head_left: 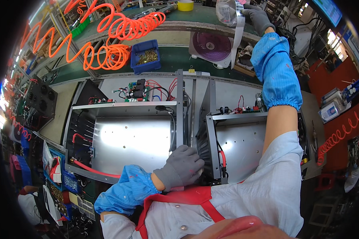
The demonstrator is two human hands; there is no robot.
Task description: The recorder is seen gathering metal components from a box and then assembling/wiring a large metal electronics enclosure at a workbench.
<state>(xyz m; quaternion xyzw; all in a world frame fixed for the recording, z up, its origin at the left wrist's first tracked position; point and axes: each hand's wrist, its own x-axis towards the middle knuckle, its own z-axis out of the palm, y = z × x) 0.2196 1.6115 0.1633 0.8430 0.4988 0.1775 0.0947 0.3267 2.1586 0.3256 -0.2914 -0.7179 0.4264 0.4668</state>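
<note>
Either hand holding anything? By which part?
Right hand: fingers at right edge of clear roll, where pale strip hangs; actual grip unclear. Left hand: curled beside metal case; can't tell if holding anything.

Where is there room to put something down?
On the green bench between the blue bin and purple fan; the left case's silver floor is mostly bare too. It's crowded left of the bin, with orange coils.

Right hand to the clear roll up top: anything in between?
Nothing visible. The gloved right hand is at the right side of the clear roll, its fingers by the pale strip hanging there; whether they grip it, I can't tell. The purple fan sits left of the strip, not between.
</note>
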